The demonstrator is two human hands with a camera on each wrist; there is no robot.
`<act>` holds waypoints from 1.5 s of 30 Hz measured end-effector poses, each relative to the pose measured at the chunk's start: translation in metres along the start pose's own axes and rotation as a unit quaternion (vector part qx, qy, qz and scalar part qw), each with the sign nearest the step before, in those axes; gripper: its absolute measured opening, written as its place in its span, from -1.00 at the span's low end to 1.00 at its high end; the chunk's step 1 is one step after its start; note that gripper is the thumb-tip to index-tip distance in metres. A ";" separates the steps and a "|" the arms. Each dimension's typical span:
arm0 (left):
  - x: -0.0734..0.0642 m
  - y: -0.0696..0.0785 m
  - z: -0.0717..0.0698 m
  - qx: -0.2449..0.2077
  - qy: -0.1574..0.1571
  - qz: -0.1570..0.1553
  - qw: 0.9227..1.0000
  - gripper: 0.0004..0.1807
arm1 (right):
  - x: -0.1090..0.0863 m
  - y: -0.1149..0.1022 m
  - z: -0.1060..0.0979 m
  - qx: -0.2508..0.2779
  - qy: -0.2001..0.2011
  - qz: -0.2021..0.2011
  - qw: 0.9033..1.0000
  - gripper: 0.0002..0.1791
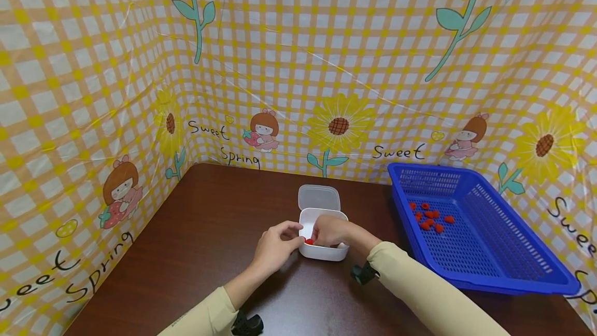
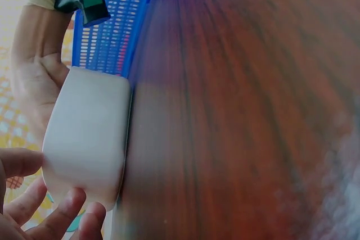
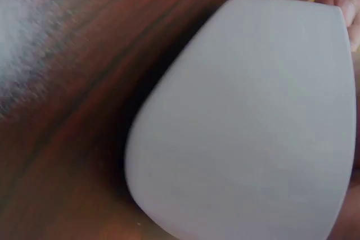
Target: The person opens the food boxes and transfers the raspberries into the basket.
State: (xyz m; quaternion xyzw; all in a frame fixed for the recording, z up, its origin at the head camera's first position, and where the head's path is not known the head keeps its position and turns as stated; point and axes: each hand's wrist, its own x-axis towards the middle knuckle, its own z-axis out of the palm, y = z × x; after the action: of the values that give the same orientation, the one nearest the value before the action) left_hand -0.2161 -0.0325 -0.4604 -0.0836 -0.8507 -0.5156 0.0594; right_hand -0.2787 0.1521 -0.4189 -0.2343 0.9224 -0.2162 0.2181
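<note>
A small white lidded box (image 1: 323,254) stands on the table with its translucent lid (image 1: 319,197) folded back. At its left end is my left hand (image 1: 275,248), thumb and fingers bent round the corner and rim; fingertips press the white wall (image 2: 84,133) in the left wrist view. My right hand (image 1: 332,229) reaches down into the box with bent fingers. A red raspberry (image 1: 309,241) lies inside, right at the right fingertips. Whether those fingers pinch anything I cannot tell. The box wall (image 3: 247,122) hides the right fingers in the right wrist view.
To the right stands a blue plastic basket (image 1: 485,258) with several red raspberries (image 1: 429,215) at its left end. The dark brown table (image 1: 210,211) extends left of the box. A checked, sunflower-printed cloth (image 1: 289,77) hangs behind and at both sides.
</note>
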 end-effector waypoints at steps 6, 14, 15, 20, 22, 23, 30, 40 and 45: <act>-0.002 0.000 -0.001 0.000 0.000 0.000 1.000 -0.72 | 0.004 0.006 0.007 -0.005 0.041 -0.013 0.999 -0.74; -0.003 -0.001 0.001 0.005 0.001 0.003 1.000 -0.74 | 0.007 0.007 0.012 0.014 0.103 -0.011 0.995 -0.73; -0.003 -0.001 0.001 0.005 0.001 0.004 1.000 -0.74 | 0.007 0.007 0.013 0.017 0.111 -0.009 0.994 -0.74; -0.002 0.000 0.002 0.006 0.004 0.008 1.000 -0.74 | 0.010 0.008 0.015 0.026 0.146 0.016 0.989 -0.81; -0.002 0.000 0.002 0.006 0.004 0.009 1.000 -0.75 | 0.011 0.008 0.015 0.042 0.151 0.026 0.987 -0.86; -0.001 0.000 0.002 0.007 0.004 0.010 1.000 -0.75 | 0.011 0.008 0.015 0.049 0.153 0.029 0.987 -0.88; -0.001 0.002 0.001 0.002 0.003 0.009 1.000 -0.75 | 0.012 0.006 0.013 0.133 0.135 0.070 0.979 -0.91; 0.001 0.001 0.000 0.003 0.000 0.007 1.000 -0.74 | 0.013 0.002 0.011 0.175 0.143 0.100 0.969 -0.88; 0.000 0.001 -0.001 0.002 -0.003 0.003 1.000 -0.73 | 0.008 -0.002 0.012 0.085 0.190 0.087 0.974 -0.83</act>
State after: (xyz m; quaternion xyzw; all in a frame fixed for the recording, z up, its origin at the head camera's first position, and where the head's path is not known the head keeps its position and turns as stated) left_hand -0.2159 -0.0329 -0.4587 -0.0881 -0.8516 -0.5134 0.0587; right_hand -0.2777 0.1427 -0.4302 -0.0882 0.9421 -0.3146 0.0757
